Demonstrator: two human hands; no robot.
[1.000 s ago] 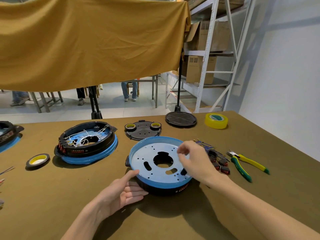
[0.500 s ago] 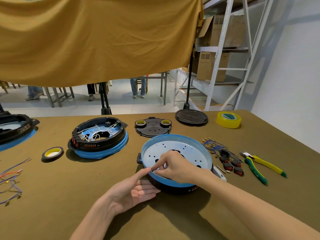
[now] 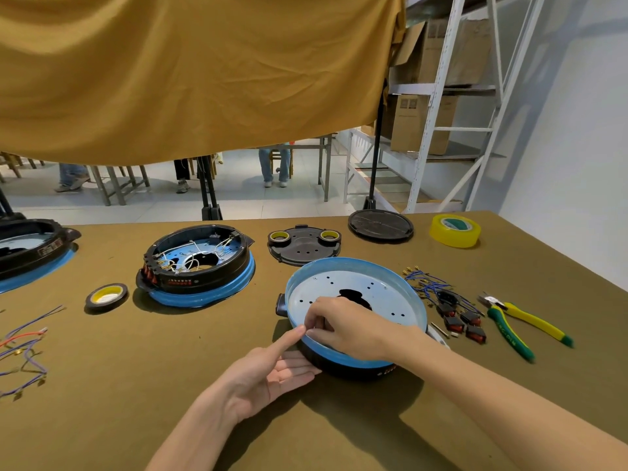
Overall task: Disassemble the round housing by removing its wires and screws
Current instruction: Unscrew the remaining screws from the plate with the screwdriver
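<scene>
Blue-rimmed round housing set on the desk near centre, left hand laid open-palmed against its near-left wall, right hand inside the near rim, fingertips pinched together, pinched item too small to tell, pliers to the right.

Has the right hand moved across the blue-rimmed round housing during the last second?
Yes. The right hand moved from the blue-rimmed round housing's right side to its near-left rim.
</scene>
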